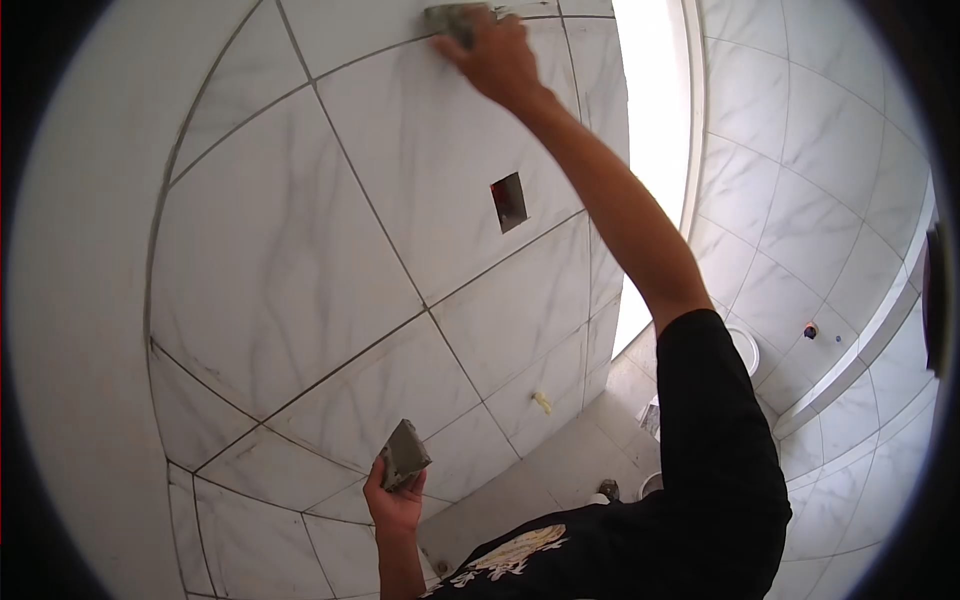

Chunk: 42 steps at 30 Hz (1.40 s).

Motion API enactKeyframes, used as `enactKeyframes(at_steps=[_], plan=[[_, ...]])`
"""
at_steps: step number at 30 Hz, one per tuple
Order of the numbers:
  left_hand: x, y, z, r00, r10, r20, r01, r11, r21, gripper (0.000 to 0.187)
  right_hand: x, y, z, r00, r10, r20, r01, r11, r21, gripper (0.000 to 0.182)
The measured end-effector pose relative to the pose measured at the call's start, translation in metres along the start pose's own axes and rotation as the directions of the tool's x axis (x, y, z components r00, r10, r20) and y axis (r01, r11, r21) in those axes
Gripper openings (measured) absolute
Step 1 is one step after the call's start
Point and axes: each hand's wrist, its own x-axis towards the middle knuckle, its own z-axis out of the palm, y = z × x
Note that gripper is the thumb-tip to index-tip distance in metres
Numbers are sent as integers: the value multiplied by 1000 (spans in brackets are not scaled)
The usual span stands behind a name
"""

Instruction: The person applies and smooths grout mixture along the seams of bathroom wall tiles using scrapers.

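My left hand (pixel 397 508) is low in front of the tiled wall, its fingers closed around a flat grey-green block (pixel 406 452). The block has a smooth face and rough edges; its exact kind does not show. My right hand (pixel 497 60) reaches up to the top of the view, slightly blurred. It grips a dirty grey-green pad (pixel 458 22) against the white marbled wall tiles (pixel 400 150), right at a grey joint line. Between the two hands, a dark rectangular cutout (pixel 509 203) opens in one tile.
A yellowish fitting (pixel 542 402) sticks out low on the wall. Past my right arm is a bright doorway or window opening (pixel 648 160), with another tiled wall (pixel 800 190) beyond. A white bucket (pixel 744 350) stands on the right, above the tiled floor (pixel 560 460).
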Motion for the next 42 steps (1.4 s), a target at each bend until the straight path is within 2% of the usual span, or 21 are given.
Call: enactKeyframes(at_steps=[2, 4, 5, 7, 9, 11, 12, 14, 16, 18, 19, 21, 24, 25, 31, 33, 35, 36, 37, 41, 42], plan=[[2, -4, 2, 1000, 9, 16, -9, 1000, 3, 29, -13, -11, -2, 998, -66, 17, 67, 994, -83, 66], [1, -8, 2, 1000, -4, -12, 4, 999, -54, 28, -36, -24, -12, 965, -1, 263, 33, 993, -115, 63], [1, -9, 2, 1000, -2, -11, 1, 998, -58, 28, -29, -14, -9, 965, -6, 263, 37, 993, -113, 63], [-2, -11, -3, 1000, -2, -31, 1, 999, -53, 30, -2, 30, -7, 948, 163, 272, -162, 986, -29, 62], [-4, -12, -14, 999, -3, -37, 2, 999, -49, 31, 38, 56, -36, 979, 141, 147, -126, 986, -109, 63], [-7, -10, -28, 999, 9, -44, -11, 999, -40, 31, 89, 111, -12, 915, 403, 18, -404, 915, 22, 50], [-8, -9, -34, 998, 13, -57, -16, 998, -58, 31, 90, 106, -9, 914, 405, 21, -405, 914, 29, 50], [-11, -5, -45, 997, 23, -77, -29, 997, -74, 30, 89, 80, -10, 817, 458, 351, -555, 791, 257, 53], [-10, 0, -55, 996, -2, -86, -6, 996, -94, 30, 71, 26, -8, 801, 432, 414, -566, 772, 290, 60], [-3, 7, -55, 998, -25, -60, 22, 998, -62, 30, 32, -44, 9, 931, 343, 125, -360, 918, 165, 61], [-1, 11, -52, 998, -50, -27, 49, 998, -31, 30, 21, -89, -23, 815, 299, 497, -394, 914, 96, 59], [3, 21, -37, 998, -56, -3, 56, 998, 8, 30, -9, -114, 3, 919, 46, 392, -59, 998, 21, 60], [1, 33, -22, 996, -38, 76, 35, 999, 42, 31, -31, -132, -28, 978, 1, 208, -18, 996, 82, 60], [-2, 35, -19, 996, -28, 88, 25, 999, 45, 31, -27, -117, -27, 992, -105, 64, 101, 993, 64, 61], [-6, 22, -57, 999, -48, -17, 48, 999, 4, 32, -64, -63, 9, 969, -84, 232, 104, 992, -77, 68], [-11, 22, -69, 999, -43, -28, 42, 999, -18, 32, -46, -27, 3, 916, 9, 401, -36, 998, 58, 58], [-12, 22, -74, 999, -34, -28, 33, 998, -49, 32, 24, 58, 31, 976, 146, 160, -95, 952, -293, 61], [-13, 22, -76, 999, -16, -45, 14, 998, -53, 32, 37, 45, -5, 847, 432, 309, -442, 896, -39, 58], [-16, 24, -78, 998, 4, -65, -7, 999, -54, 32, 49, 21, -41, 614, 597, 516, -749, 647, 143, 62], [-19, 29, -78, 995, 39, -97, -44, 997, -57, 32, 50, -41, -2, 700, 547, 459, -687, 690, 227, 63], [-16, 33, -78, 998, 24, -52, -27, 998, -51, 32, 47, -56, 17, 881, 152, 449, -205, 976, 72, 49]])
